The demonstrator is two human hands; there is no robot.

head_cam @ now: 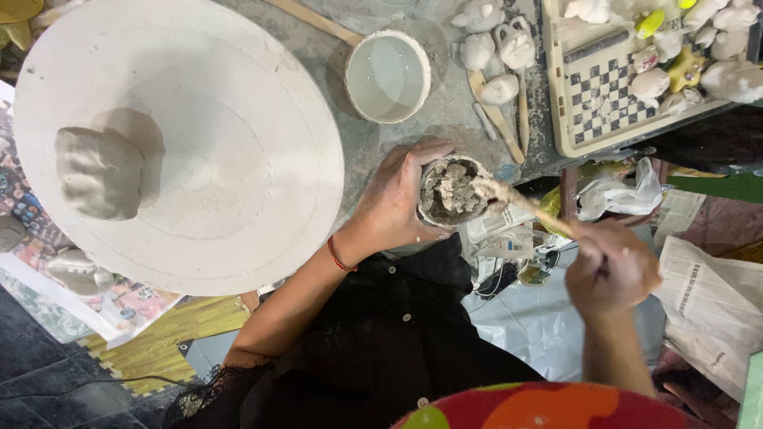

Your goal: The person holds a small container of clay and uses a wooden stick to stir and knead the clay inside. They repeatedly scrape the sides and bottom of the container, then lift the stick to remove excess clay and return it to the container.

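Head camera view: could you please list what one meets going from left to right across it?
Grey clay lump → round white disc → left hand → clay-filled cup → right hand holding a stick → newspaper.

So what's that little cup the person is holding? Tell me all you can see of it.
The small cup is round, pale and smeared with grey clay. It is filled with lumpy, wet-looking grey clay. The left hand wraps around its side, holding it upright just off the table's edge. A clay-coated wooden stick, held by the right hand, dips into it.
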